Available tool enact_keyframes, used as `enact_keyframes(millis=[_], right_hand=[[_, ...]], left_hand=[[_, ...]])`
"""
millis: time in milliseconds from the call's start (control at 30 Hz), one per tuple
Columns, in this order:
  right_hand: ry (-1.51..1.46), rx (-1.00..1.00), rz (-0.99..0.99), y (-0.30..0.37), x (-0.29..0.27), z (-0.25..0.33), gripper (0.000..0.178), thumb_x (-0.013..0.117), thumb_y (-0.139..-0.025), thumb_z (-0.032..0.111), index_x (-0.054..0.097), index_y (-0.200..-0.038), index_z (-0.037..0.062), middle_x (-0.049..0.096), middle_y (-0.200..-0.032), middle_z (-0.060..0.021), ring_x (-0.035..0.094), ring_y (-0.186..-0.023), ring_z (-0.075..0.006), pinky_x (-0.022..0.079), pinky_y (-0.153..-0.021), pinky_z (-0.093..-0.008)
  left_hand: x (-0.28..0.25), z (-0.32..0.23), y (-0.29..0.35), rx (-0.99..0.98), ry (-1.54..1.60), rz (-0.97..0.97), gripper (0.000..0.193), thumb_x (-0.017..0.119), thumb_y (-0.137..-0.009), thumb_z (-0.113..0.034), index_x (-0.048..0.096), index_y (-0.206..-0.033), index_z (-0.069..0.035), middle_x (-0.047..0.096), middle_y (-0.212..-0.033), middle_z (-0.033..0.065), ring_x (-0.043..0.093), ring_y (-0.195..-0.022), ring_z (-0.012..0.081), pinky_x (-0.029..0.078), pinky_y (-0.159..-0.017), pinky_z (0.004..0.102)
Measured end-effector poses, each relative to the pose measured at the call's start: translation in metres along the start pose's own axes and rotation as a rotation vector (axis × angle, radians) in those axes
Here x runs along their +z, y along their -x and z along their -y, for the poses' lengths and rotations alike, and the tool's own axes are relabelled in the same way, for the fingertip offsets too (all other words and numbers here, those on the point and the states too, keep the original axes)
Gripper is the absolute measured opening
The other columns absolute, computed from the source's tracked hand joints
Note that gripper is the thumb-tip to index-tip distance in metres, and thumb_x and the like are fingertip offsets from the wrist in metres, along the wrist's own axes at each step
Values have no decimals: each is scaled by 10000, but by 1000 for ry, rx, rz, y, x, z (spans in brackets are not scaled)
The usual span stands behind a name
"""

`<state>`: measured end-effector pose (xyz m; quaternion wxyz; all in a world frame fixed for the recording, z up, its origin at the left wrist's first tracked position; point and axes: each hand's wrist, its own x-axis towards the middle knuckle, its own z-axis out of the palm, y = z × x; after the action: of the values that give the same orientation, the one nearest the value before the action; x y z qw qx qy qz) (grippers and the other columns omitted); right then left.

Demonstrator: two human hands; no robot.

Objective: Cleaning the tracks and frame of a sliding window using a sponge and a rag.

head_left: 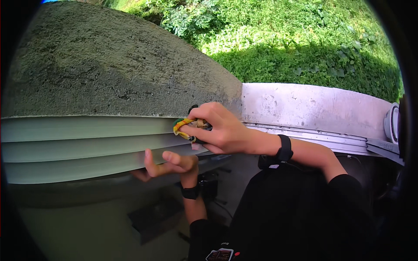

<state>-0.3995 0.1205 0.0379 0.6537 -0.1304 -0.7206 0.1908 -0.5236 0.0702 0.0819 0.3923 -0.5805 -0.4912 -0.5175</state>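
Note:
My right hand [222, 130] reaches in from the right, its fingers closed around a bunched cloth [179, 127] with yellow and green parts. The cloth sits against the pale, ridged frame rails [87, 139], where they meet the rough concrete wall. Part of it is hidden inside the grip. Lower and to the left, my left hand [170, 165] holds nothing, with fingers apart and bent upward. It is by the lowest rail and the dark glossy panel below; whether it touches either, I cannot tell. Dark bands circle both wrists.
A rough grey concrete wall [117, 65] rises beyond the rails. To the right runs a pale, stained ledge [305, 102], with white tracks [313, 135] along its near side. A round white fitting [392, 123] stands at the far right. Green plants [305, 52] grow outside.

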Motion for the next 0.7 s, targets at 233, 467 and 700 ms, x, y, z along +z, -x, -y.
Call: enact_keyframes(millis=[233,467,700], right_hand=[[171,35,174,19,-3,-15,436,691,-647,161,651,-1081,148,515,-1039,-51,492,-930,-252,425,-773,-368],[108,-45,40,-27,9,5,371,656,-671,118,668,-1040,149,511,-1034,-51,497,-932,-238,412,-768,-365],[117,-29,202,-10,-12,-9,384,657,-671,117,661,-1047,192,524,-983,-27,493,-910,-220,396,-745,-342]], left_hand=[[-3,1,-3,12,-73,43,385,385,-933,-333,398,-1188,-44,162,-1362,238,274,-1261,370,325,-999,545],[-5,-2,0,-76,-26,33,383,398,-932,-339,409,-1170,-39,175,-1355,218,292,-1251,342,324,-1006,527],[-7,5,-4,10,-84,45,371,396,-928,-315,403,-1177,-41,159,-1351,256,288,-1240,377,347,-983,538]])
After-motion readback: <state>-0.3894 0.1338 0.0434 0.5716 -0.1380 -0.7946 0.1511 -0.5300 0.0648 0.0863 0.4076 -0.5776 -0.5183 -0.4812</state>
